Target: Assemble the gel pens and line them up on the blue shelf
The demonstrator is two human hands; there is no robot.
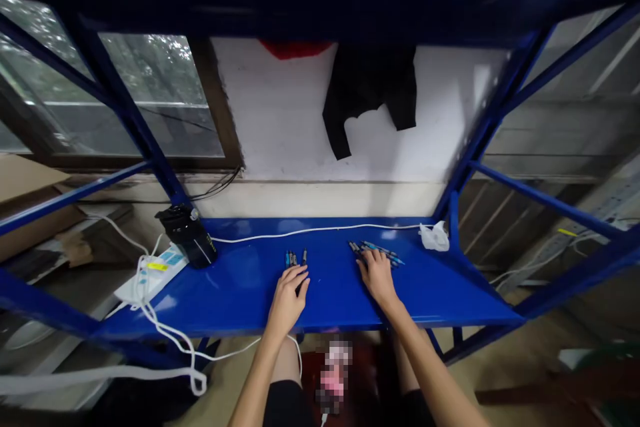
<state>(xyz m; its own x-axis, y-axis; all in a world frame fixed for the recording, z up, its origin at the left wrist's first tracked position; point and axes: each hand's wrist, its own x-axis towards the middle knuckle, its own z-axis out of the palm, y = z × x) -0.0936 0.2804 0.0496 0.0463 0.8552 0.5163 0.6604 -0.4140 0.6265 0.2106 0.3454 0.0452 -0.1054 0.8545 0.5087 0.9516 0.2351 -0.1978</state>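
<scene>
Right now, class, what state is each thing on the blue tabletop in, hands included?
Left hand: palm down, by the left pens
Right hand: palm down, over the right pens
Left pens: side by side, one apart
Right pens: loosely piled
Black bottle: standing
White cord: stretched along the back
White tissue or bag: crumpled

Behind your blue shelf (330,293), a window (160,93) lights the pale wall (280,120); tan floor (225,387) shows below its front edge.
</scene>
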